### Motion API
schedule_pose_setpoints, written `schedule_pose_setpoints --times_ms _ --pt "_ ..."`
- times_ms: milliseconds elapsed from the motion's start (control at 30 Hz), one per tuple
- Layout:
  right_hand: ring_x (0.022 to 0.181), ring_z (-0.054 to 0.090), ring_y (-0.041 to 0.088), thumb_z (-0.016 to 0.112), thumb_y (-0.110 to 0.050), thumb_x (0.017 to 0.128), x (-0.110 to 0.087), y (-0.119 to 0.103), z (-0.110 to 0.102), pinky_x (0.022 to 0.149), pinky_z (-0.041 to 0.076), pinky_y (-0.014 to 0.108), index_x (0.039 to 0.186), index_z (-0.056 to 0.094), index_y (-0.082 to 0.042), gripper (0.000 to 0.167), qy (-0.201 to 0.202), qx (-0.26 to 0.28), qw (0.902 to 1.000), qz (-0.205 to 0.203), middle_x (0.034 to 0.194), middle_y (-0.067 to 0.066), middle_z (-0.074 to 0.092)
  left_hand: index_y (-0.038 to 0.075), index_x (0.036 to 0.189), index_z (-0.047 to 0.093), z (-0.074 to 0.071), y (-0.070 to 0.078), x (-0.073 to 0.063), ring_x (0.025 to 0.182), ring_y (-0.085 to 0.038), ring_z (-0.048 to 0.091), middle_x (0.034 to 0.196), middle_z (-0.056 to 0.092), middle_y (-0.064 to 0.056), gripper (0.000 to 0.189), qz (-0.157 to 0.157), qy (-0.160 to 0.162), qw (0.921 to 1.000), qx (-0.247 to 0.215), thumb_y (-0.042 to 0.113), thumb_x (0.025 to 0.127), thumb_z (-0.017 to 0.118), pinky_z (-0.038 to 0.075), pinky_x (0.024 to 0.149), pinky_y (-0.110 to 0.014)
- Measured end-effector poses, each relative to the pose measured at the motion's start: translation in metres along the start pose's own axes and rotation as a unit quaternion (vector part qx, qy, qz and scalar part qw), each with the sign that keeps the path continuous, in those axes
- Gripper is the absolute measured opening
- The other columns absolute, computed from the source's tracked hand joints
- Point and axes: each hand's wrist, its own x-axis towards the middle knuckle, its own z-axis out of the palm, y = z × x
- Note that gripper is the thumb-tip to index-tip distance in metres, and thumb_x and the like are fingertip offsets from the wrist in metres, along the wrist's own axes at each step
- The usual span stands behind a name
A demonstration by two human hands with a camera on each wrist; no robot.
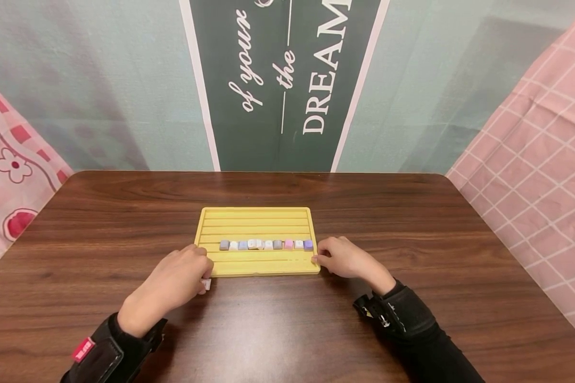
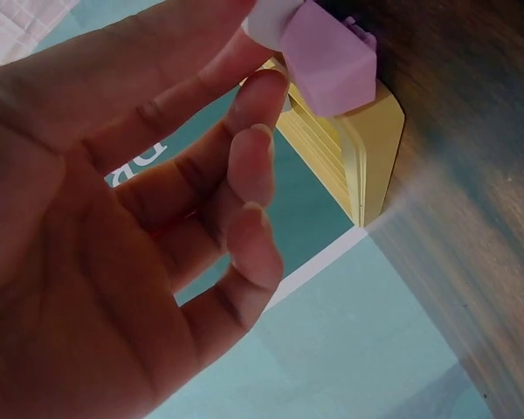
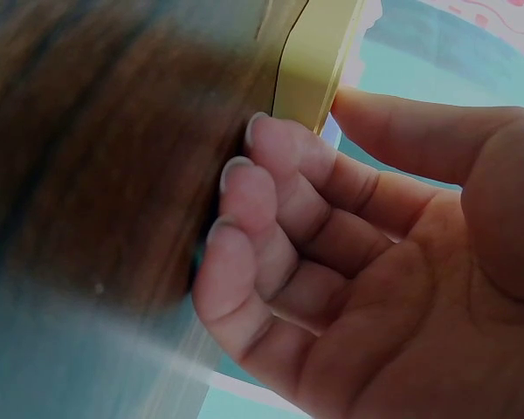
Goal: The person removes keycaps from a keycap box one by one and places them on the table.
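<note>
A yellow ridged tray (image 1: 259, 266) lies on the table, with a row of small keycaps (image 1: 277, 244) in grey, white, pale blue, pink and purple along one of its grooves. At the tray's near left corner, my left hand (image 1: 179, 276) pinches a pink keycap (image 2: 330, 65) and a white keycap (image 2: 269, 22) side by side; the thumb and index fingertips are cut off in the left wrist view. My right hand (image 1: 345, 258) grips the tray's right edge, thumb (image 3: 402, 131) on the rim and curled fingers against the outer side.
The brown wood-grain table (image 1: 412, 223) extends around the tray on all sides. A pale green cloth with a dark lettered panel (image 1: 287, 149) hangs behind the table's far edge. Pink patterned cloths hang at the left and right.
</note>
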Motion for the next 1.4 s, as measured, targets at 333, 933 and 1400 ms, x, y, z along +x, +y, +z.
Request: schedule_pose_setpoints --times_ms 333,933,1400 --pt "0.049 0.043 0.011 0.06 -0.015 0.088 -0.0003 -0.0013 -0.0009 0.048 0.035 0.026 0.066 0.055 -0.01 0.024 -0.003 0.001 1.0 0.004 0.056 -0.001 0.045 0.017 0.052 0.049 -0.0009 0.0013 0.0 0.062 -0.014 0.041 0.062 0.043 0.005 0.033 -0.006 -0.011 0.9999 -0.003 0.004 0.062 0.077 0.035 0.053 -0.029" --pt "0.048 0.042 0.011 0.06 -0.015 0.088 -0.0008 -0.0014 -0.0013 0.048 0.035 0.025 0.066 0.055 -0.01 0.024 0.001 -0.001 1.0 -0.002 0.055 -0.002 0.045 0.015 0.057 0.048 -0.0008 0.0054 0.0006 0.06 -0.014 0.04 0.062 0.044 0.004 0.033 -0.019 -0.014 0.9997 0.005 0.001 0.06 0.078 0.035 0.051 -0.029" --pt "0.048 0.042 0.011 0.06 -0.015 0.088 -0.0008 -0.0009 -0.0008 0.048 0.035 0.025 0.065 0.054 -0.01 0.024 0.001 0.001 1.0 -0.002 0.055 -0.002 0.044 0.014 0.061 0.05 0.0024 0.0042 0.0017 0.063 -0.016 0.046 0.063 0.046 0.003 0.032 -0.018 0.005 0.9995 0.025 0.002 0.059 0.079 0.038 0.053 -0.032"
